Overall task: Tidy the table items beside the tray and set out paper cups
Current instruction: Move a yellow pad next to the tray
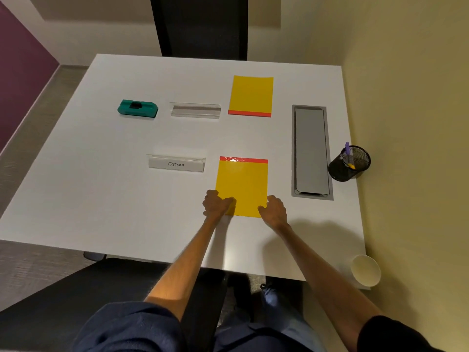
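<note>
A yellow notepad with a red top strip [243, 184] lies near the front of the white table [101, 194]. My left hand [217, 204] grips its near left corner, fingers curled over the edge. My right hand [274, 208] holds the near right corner the same way. A second yellow notepad [250, 95] lies farther back. A clear name holder reading OSTRICH [176, 163] sits left of the near pad, and an empty clear holder [195, 110] sits behind it. A paper cup [365, 270] stands at the table's front right corner.
A green eraser with a black top [137, 108] lies at the back left. A grey cable tray lid [311, 152] is set into the table on the right. A black mesh pen cup [349, 163] with pens stands beside the yellow wall. A dark chair is below me.
</note>
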Tool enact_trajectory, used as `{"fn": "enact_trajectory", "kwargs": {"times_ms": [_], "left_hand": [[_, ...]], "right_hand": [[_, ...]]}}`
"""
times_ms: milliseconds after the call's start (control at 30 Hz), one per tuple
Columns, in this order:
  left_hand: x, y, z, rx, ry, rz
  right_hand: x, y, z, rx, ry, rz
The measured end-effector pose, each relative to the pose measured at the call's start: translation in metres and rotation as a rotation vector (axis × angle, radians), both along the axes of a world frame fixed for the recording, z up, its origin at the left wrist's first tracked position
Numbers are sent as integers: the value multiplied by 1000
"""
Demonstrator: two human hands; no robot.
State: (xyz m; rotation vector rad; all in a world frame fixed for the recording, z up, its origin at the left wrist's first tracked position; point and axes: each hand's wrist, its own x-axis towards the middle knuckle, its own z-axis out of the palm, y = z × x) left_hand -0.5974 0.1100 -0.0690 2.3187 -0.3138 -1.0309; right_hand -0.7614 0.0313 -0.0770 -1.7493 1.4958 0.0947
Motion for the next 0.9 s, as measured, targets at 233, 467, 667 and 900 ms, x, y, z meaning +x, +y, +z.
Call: {"fn": "enact_trajectory", "kwargs": {"times_ms": [233,467,667,900], "left_hand": [[19,11,-23,-11,204,106],[3,11,2,-152,154,-55],[-4,-1,37,-287,28,-288],[-5,-8,57,-357,-134,-540]], "right_hand": [[-9,-9,2,86,-42,-68],[-22,-14,-6,169,-111,-130],[-33,-25,3,161,-172,-124],[-42,-66,61,-330,-365,-115]]}}
